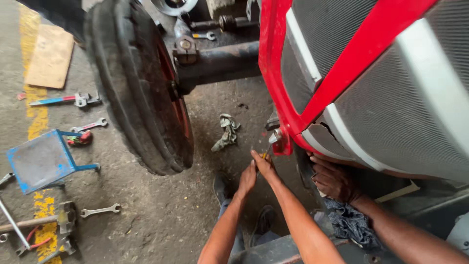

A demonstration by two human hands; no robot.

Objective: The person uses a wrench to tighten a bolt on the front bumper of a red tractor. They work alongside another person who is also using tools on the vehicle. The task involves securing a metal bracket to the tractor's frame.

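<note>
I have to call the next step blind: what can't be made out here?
- Head view: the small thing at the right hand, too small and covered by fingers.
- Head view: the left hand palm, turned away.
- Head view: another person's hand fingertips, hidden under the red grille.

1. The vehicle's front grille (381, 83) fills the right side, with the tyre (137, 88) to its left and the axle beam (220, 61) running between them.
2. A rag (225, 131) lies on the floor between tyre and grille, nearer than the axle.
3. Three hands sit near, under the grille's lower edge: two close together at a small tool (264, 156), a third (334, 180) to their right, above a cloth (351, 225).
4. Left of the tyre lie a stool (41, 160), spanners (100, 210) and a hammer (34, 222).
5. A board (50, 56) lies far left.
</note>
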